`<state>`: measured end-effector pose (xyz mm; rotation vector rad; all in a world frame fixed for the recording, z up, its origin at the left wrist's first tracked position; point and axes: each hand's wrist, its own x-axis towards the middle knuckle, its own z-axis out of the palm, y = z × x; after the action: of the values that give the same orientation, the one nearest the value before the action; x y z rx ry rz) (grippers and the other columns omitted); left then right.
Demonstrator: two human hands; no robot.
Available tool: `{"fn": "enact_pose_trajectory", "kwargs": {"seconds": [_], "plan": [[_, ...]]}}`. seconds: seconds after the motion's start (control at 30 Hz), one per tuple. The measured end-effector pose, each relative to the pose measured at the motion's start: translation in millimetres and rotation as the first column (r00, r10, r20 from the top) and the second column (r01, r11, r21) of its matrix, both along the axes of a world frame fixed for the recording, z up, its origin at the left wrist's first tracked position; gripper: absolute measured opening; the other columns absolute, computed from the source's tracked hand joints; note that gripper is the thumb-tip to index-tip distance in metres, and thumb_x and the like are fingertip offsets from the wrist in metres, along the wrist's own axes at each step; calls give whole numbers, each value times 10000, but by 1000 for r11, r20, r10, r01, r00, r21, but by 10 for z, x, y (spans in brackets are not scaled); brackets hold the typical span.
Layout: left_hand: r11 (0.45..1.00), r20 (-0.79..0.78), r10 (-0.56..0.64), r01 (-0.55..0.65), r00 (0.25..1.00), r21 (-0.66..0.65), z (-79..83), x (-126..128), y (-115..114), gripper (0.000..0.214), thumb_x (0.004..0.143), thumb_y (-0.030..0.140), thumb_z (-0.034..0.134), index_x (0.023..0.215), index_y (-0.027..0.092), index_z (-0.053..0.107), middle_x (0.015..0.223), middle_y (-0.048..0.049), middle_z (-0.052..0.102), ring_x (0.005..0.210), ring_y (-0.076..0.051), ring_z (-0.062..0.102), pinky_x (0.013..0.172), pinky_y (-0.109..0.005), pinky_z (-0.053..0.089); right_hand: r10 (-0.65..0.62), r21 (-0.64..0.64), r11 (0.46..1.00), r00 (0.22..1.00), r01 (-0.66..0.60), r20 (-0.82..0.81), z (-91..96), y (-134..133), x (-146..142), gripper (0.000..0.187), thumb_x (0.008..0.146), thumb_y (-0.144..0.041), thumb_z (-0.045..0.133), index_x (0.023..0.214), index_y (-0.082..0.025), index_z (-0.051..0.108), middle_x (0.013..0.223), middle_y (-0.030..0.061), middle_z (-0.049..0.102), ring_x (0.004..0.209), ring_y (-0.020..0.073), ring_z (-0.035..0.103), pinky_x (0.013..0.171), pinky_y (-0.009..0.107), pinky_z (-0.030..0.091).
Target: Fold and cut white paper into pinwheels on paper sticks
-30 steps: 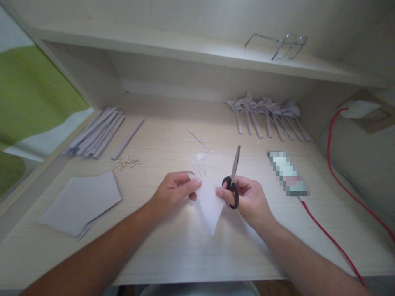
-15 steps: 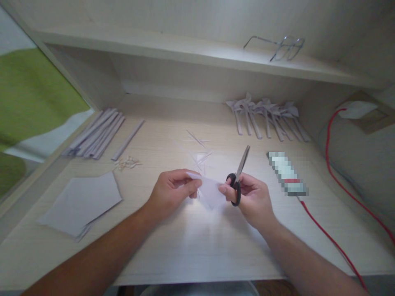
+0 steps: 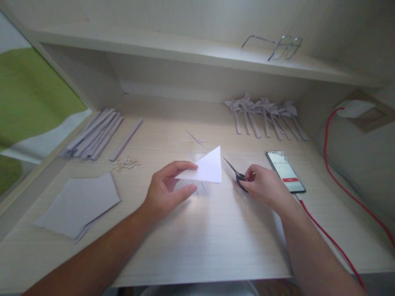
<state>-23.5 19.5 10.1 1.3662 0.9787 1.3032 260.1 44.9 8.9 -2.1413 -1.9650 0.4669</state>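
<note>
My left hand (image 3: 168, 187) holds a white folded paper triangle (image 3: 210, 167) above the desk, one corner pointing up. My right hand (image 3: 262, 183) grips a pair of scissors (image 3: 239, 176) by its black handles. The blades point up and left toward the paper without touching it, and they look closed. Behind and beneath the paper lie thin paper slivers (image 3: 195, 138). To the left sit a stack of paper sheets (image 3: 83, 201) and a small heap of pale little pieces (image 3: 126, 163).
Rolled paper sticks (image 3: 95, 133) are piled at the left, with a single paper stick (image 3: 126, 139) beside them. Several paper pinwheels (image 3: 262, 111) lie at the back right. A phone (image 3: 285, 170) with a red cable (image 3: 327, 236) rests at the right. Eyeglasses (image 3: 285, 46) stand on the shelf.
My right hand has let go of the paper and moved right, turning the scissors to point left. My left hand keeps the paper, now turned with a corner upward.
</note>
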Motion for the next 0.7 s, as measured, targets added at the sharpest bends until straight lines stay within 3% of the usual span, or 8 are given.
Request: {"fn": "enact_pose_trajectory", "kwargs": {"seconds": [0.2, 0.33, 0.4, 0.47, 0.53, 0.57, 0.63, 0.7], "plan": [[986, -52, 44, -52, 998, -159, -24, 8, 28, 194, 749, 255, 823, 908, 183, 737, 816, -7, 731, 556, -97, 602, 484, -190, 447, 68, -73, 995, 998, -67, 1, 55, -24, 5, 152, 723, -293, 709, 606, -209, 660, 579, 36, 665, 530, 172, 545, 504, 291, 279], [973, 2, 2, -2, 1000, -232, -17, 38, 45, 212, 726, 237, 834, 898, 169, 729, 745, -8, 736, 587, -133, 663, 532, -213, 521, 101, -54, 993, 993, -104, -55, 120, -33, 22, 206, 729, -372, 764, 619, -211, 698, 600, 39, 673, 552, 176, 551, 514, 291, 290], [971, 36, -25, 32, 999, -236, -17, 60, 44, 194, 727, 219, 831, 886, 165, 734, 761, -11, 743, 622, -136, 682, 577, -221, 549, 87, 35, 996, 974, -81, -209, 160, -45, -13, 304, 790, -452, 737, 623, -204, 685, 584, 32, 651, 546, 168, 541, 517, 286, 311], [976, 59, -48, 60, 997, -211, -26, 84, 36, 168, 724, 198, 830, 865, 164, 744, 807, -17, 751, 676, -137, 692, 622, -222, 560, 60, 72, 997, 852, -26, -520, 183, -72, -98, 409, 853, -562, 668, 678, -192, 682, 595, 28, 648, 519, 154, 540, 507, 279, 354], [980, 70, -67, 79, 995, -184, -41, 102, 23, 149, 726, 191, 828, 852, 165, 753, 863, -29, 761, 743, -148, 699, 671, -234, 567, 20, -11, 999, 554, -53, -832, 173, -113, -221, 480, 878, -642, 598, 778, -182, 691, 714, 53, 707, 517, 155, 589, 492, 279, 419], [980, 65, -79, 90, 995, -179, -48, 106, 15, 138, 733, 193, 824, 851, 166, 757, 875, -35, 764, 765, -155, 700, 690, -244, 568, 1, -57, 991, 441, -118, -897, 156, -136, -285, 465, 866, -635, 626, 799, -179, 691, 738, 55, 713, 530, 158, 610, 495, 277, 444], [977, 29, -114, 117, 993, -178, -60, 106, -1, 100, 760, 197, 807, 846, 168, 765, 863, -41, 767, 787, -164, 697, 720, -259, 562, 15, -40, 989, 355, -145, -935, 112, -179, -394, 371, 861, -535, 704, 756, -180, 671, 641, 17, 669, 563, 153, 629, 542, 263, 487], [973, -6, -154, 151, 988, -176, -71, 99, -13, 77, 792, 200, 785, 862, 172, 768, 885, -44, 767, 811, -163, 694, 749, -262, 550, 41, 3, 994, 352, -108, -935, 81, -212, -459, 316, 874, -459, 721, 733, -181, 669, 625, 4, 660, 577, 142, 629, 579, 257, 507]]}}
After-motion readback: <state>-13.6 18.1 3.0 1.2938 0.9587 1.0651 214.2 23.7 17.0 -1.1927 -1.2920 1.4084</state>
